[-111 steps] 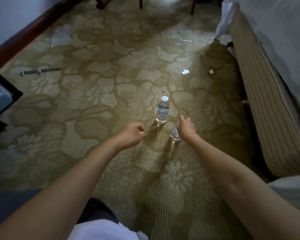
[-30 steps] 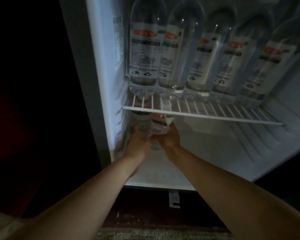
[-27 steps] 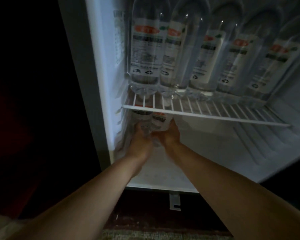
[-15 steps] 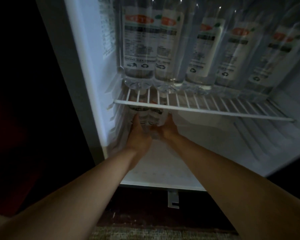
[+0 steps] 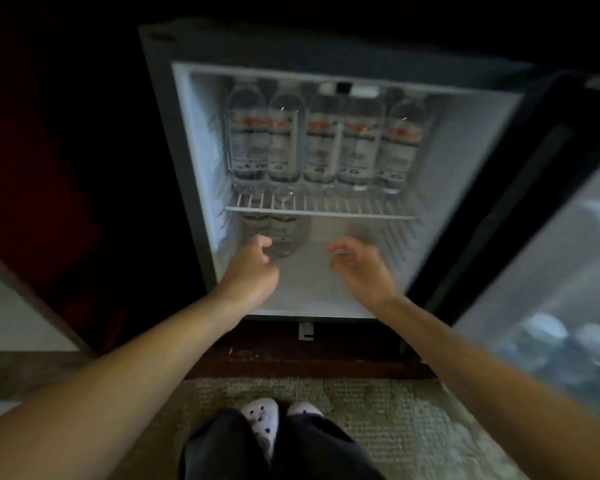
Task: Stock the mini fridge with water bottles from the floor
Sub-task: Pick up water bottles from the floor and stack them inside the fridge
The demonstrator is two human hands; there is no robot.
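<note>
fridge floor [image 5: 326,289]: bottles [image 5: 284,237] at l. edge

Left hand [image 5: 253,271] and right hand [image 5: 359,268] are bare, as are both forearms [image 5: 136,375]. Black trousers [image 5: 222,452] cover the legs; the blurred shoes [image 5: 261,415] look like white perforated clogs.

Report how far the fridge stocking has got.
Done: five bottles stand in a row on the wire shelf, and two bottles stand below it at the left of the mini fridge. In hand: nothing; the left hand and right hand hang loosely curled, empty, before the lower compartment. Left: room beside the lower pair; no floor bottles are in view.
</note>
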